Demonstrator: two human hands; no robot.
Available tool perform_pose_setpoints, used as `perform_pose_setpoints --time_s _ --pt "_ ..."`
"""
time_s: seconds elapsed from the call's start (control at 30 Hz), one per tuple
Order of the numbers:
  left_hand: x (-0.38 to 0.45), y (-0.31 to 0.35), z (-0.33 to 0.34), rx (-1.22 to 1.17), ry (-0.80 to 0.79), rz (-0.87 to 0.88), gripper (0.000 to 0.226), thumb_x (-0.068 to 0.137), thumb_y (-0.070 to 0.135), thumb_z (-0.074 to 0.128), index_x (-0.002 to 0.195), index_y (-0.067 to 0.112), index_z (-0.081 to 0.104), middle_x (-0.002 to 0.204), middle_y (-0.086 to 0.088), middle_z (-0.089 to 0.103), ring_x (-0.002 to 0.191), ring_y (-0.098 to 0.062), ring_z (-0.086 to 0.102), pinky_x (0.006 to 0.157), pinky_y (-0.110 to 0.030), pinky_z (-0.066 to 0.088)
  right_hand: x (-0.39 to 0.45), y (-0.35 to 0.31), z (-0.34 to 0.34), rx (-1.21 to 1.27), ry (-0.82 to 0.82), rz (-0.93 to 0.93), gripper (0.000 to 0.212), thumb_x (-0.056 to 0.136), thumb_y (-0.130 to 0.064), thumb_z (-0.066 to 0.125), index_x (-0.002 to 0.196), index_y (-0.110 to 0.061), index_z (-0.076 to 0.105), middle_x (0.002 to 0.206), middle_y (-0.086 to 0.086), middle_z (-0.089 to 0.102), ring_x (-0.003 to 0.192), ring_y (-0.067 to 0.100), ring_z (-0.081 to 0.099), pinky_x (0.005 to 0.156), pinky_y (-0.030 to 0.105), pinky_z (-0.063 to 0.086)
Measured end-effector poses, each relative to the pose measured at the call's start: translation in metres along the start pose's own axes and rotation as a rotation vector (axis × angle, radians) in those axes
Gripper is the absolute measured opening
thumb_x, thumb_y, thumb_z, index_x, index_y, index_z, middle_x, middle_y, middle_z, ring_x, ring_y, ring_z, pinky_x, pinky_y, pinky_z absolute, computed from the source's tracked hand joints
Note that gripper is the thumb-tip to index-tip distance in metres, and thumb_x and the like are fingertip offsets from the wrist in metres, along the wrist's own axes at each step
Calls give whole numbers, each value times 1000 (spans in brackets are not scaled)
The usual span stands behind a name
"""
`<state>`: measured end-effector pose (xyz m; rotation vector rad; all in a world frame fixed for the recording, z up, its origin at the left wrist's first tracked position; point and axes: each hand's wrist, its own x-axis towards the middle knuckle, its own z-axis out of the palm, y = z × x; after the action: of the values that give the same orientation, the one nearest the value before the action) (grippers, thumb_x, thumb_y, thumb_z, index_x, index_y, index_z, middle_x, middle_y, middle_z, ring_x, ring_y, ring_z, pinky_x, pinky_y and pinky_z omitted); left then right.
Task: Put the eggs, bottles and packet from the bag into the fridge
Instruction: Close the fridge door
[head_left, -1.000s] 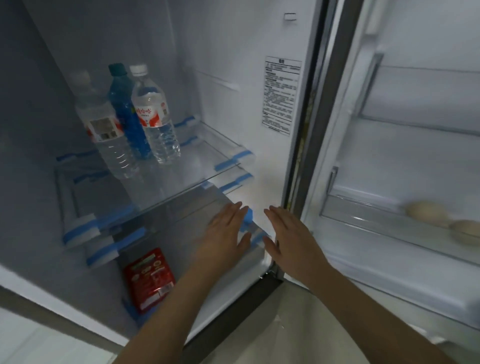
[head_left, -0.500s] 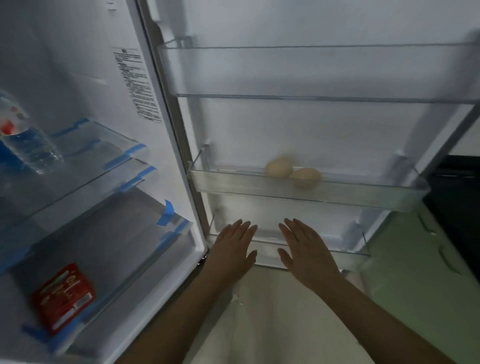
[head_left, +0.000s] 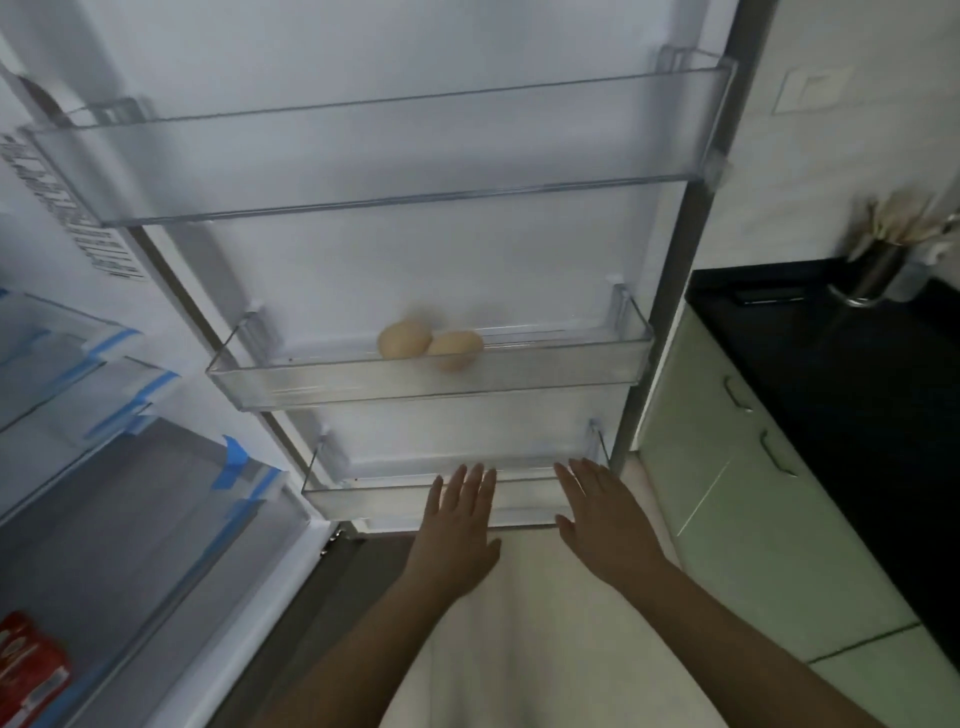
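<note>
Both grips, left hand and right hand, flat, spread, holding nothing.

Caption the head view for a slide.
Both open hands, left hand and right hand, before the fridge door; two eggs in its middle shelf.

The light is dim and cool. At three o'clock a black glossy countertop runs along a white tiled wall, which carries a pale rectangular switch plate at one o'clock. A shiny steel utensil holder full of pale sticks stands on the counter. Below it, pale green cabinet doors with slim metal handles reach toward five o'clock. A cream floor fills six o'clock.
</note>
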<state>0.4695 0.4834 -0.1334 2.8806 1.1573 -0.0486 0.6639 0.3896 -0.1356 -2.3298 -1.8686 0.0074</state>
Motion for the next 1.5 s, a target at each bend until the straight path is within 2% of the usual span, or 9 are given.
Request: perform_pose_setpoints --time_s 0.1,0.33,0.47,0.6,0.73,0.9,1.17,1.33,1.5 --pt "-4 1 6 48 14 -8 89 95 49 41 147 14 -23 164 -10 -3 150 -28 -10 119 -47 -14 -4 -1 2 -15 14 -21 71 80 -35 69 141 -9 44 134 14 56 123 32 52 106 44 41" --pt "-9 7 10 32 21 -69 88 86 46 57 154 9 16 159 -14 25 150 -32 11 119 -47 -5 -15 -9 14 -55 93 -14 78 72 -27 77 140 -7 46 132 16 56 123 36 53 108 47 39" --pt "-22 6 14 52 8 -78 93 86 47 56 155 12 4 163 -10 6 150 -28 -6 116 -43 -13 -28 -20 18 -60 105 11 81 69 -23 80 141 -6 46 134 18 55 124 36 53 108 48 38" --pt "-39 3 19 27 0 -91 100 79 46 64 153 16 4 163 -10 7 148 -26 -8 117 -45 -7 -47 -37 23 -60 147 36 81 70 -21 79 142 -6 44 138 19 53 126 37 51 107 49 39" --pt "-63 1 22 -6 28 -94 97 88 46 55 151 25 -15 161 -4 -18 146 -23 -23 119 -43 -13 -70 -56 24 -71 176 41 81 69 -18 79 141 -4 45 139 20 51 126 37 51 107 49 40" --pt "-102 -8 19 -34 13 -103 92 94 46 46 151 19 -21 159 -3 -25 144 -23 -26 120 -44 -10 -105 -91 22 -100 181 41 80 72 -12 72 144 -2 39 147 20 42 132 36 46 109 46 38" --pt "-171 -20 9 -102 35 -17 81 97 44 44 155 18 -6 164 -5 -11 150 -21 -11 116 -36 -11 -158 -165 20 -124 177 41 73 76 -12 71 141 2 41 147 23 40 133 35 45 108 44 38" --pt "-215 -33 18 -159 28 -56 85 94 45 48 155 19 -5 165 -3 -3 151 -21 -9 118 -37 -8 -186 -193 14 -67 139 -33 75 75 -28 78 138 1 48 146 19 44 131 31 48 106 42 38" --pt "-265 -19 15 -229 32 -60 79 96 43 47 155 22 -1 164 -7 4 151 -23 -4 116 -36 -7 -208 -197 -10 71 154 -110 43 91 -32 58 127 -9 58 136 8 57 125 24 54 103 35 42"
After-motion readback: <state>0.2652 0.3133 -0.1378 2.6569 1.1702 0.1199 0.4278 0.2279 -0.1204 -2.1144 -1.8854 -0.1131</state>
